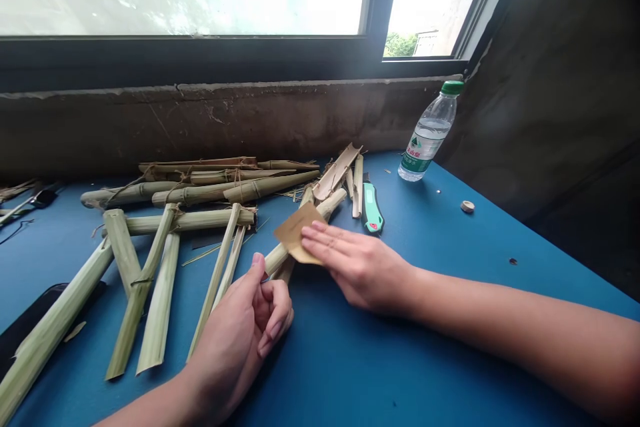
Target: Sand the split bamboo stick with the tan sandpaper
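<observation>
Head view: the right hand [356,268] lies flat and open, its fingers [325,240] stretched out and pressing on a piece of sandpaper [295,233]. The sandpaper sits over a bamboo stick [327,208] lying at an angle on the bench [465,353], just ahead of the right hand. The left hand [240,327] is curled nearly closed with the thumb up, nothing visible in it, and sits just beside the stick's near end; whether they touch is hard to tell. Risk: the stick looks round and loosely placed, so pressure from the right hand could roll it or make the sandpaper slip off. Rough bamboo edges could also splinter the fingers. If the stick slides, it could knock the green-handled knife [373,208] just beyond the right hand. Loose bamboo strips [163,300] lie left of the left hand, with tied bamboo bundles [235,190] farther ahead.
</observation>
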Demonstrator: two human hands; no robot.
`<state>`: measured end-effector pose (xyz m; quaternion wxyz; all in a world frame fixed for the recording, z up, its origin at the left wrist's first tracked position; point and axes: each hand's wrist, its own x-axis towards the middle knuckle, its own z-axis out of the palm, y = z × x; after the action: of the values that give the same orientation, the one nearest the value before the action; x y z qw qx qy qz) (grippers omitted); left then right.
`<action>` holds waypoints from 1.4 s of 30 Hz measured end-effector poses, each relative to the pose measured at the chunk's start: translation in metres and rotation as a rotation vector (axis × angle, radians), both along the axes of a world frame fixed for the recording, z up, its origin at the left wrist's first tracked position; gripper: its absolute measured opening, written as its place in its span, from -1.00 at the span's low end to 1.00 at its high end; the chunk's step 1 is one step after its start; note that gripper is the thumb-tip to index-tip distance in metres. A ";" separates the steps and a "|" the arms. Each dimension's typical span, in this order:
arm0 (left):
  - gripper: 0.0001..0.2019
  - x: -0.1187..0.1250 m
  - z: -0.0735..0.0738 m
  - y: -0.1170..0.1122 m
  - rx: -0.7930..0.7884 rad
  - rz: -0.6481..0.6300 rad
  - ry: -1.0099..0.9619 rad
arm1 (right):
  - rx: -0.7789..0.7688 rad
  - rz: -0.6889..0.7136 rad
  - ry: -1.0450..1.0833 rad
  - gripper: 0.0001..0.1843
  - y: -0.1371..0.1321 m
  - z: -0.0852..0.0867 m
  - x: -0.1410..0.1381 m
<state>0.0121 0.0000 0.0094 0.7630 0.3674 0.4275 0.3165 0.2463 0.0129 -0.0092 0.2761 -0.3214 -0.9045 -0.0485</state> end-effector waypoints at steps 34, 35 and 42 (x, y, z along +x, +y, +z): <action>-0.53 -0.015 -0.016 -0.002 1.214 -0.354 0.934 | 0.035 0.192 0.192 -0.59 0.007 0.004 0.008; -0.57 -0.016 -0.017 0.000 1.343 -0.377 1.008 | 0.046 0.249 0.154 -0.56 0.006 0.004 0.008; -0.64 -0.014 -0.012 -0.001 1.592 -0.475 1.151 | 0.100 0.226 0.138 -0.66 0.006 0.008 0.009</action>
<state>-0.0015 -0.0008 -0.0029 0.0168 0.9421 0.3109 0.1243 0.2555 0.0187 -0.0015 0.3571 -0.2061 -0.9102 -0.0399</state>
